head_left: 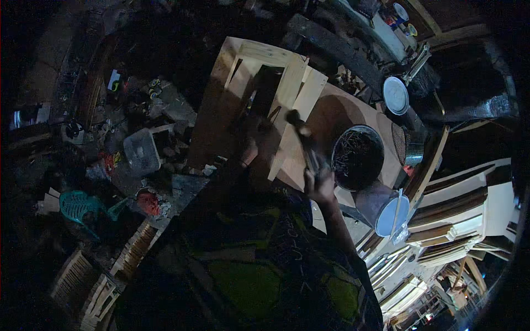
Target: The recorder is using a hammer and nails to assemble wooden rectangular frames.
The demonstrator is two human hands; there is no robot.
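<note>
My right hand (320, 186) is wrapped round the handle of a hammer (311, 151). The hammer's dark head points away from me, over pale wooden boards, and looks slightly blurred. My left hand (255, 142) is in deep shadow beside the boards; its fingers and anything in them cannot be made out. A frame of pale wooden boards (291, 83) lies on a plywood work surface (330, 107), with a dark opening in its middle. Right of the hammer stands a round dark bucket (358, 157) with many nails in it.
A tub with a pale blue lid (393, 214) stands near right, and a round white lid (396, 95) lies farther back. Stacked wooden pieces (458, 215) fill the right. At left are a grey plastic crate (142, 150), a green plastic chair (80, 205) and floor clutter.
</note>
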